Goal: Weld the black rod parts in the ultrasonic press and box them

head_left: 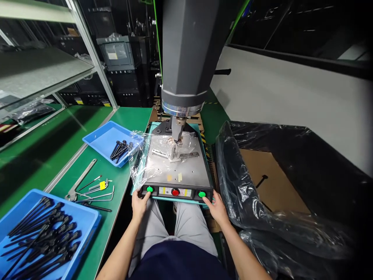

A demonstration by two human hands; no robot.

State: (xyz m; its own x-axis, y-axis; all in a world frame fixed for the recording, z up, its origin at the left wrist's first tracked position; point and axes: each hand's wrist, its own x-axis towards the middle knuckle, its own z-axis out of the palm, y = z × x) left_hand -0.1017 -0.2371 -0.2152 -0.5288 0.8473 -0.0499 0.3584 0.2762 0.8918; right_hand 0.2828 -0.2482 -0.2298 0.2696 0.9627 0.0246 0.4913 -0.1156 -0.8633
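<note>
My left hand grips the front left corner of a machine base, its thumb on a green button. At the front right corner my right hand grips likewise, thumb on the other green button. A red button sits between them. Over the metal plate, a pointed metal tool head hangs from a dark machine head and reaches down to a small fixture. Clear plastic film drapes over the fixture and the plate's left side. The tip's contact is hard to see.
To the left, a blue tray and a nearer blue tray hold black long-stemmed parts. A wrench and hex keys lie between them. On the right, a bin lined with plastic holds cardboard and a black part.
</note>
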